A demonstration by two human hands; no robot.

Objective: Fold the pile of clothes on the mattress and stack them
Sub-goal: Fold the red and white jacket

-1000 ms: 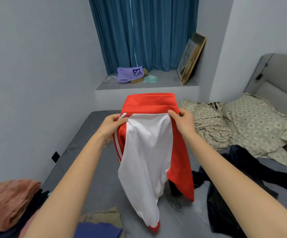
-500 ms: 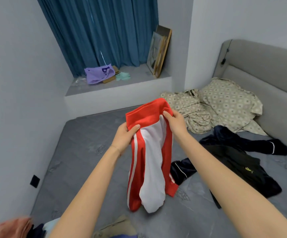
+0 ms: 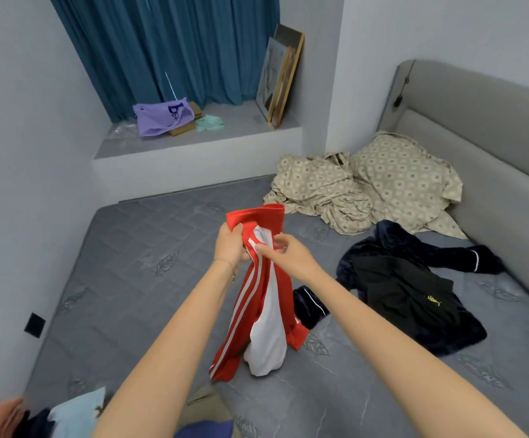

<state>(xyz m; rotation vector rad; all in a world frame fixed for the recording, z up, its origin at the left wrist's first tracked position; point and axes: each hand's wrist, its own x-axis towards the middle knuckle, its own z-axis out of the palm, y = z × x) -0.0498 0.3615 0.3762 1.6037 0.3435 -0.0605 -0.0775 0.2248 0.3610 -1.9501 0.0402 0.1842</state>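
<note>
A red garment with white side stripes and a white lining hangs over the grey mattress; its lower end rests bunched on the mattress. My left hand grips it near its red waistband. My right hand pinches the white-striped edge just beside the left hand. A dark navy garment and a black one lie crumpled on the mattress to the right. More clothes, pink, light blue and dark blue, sit at the bottom left edge.
A crumpled patterned sheet and a pillow lie by the grey headboard at right. Behind the mattress is a raised ledge with a purple bag, framed pictures and blue curtains. A wall runs along the left.
My hands have come close together, gathering the red garment narrower, and it has dropped lower so its end rests on the mattress. The view has swung right.
</note>
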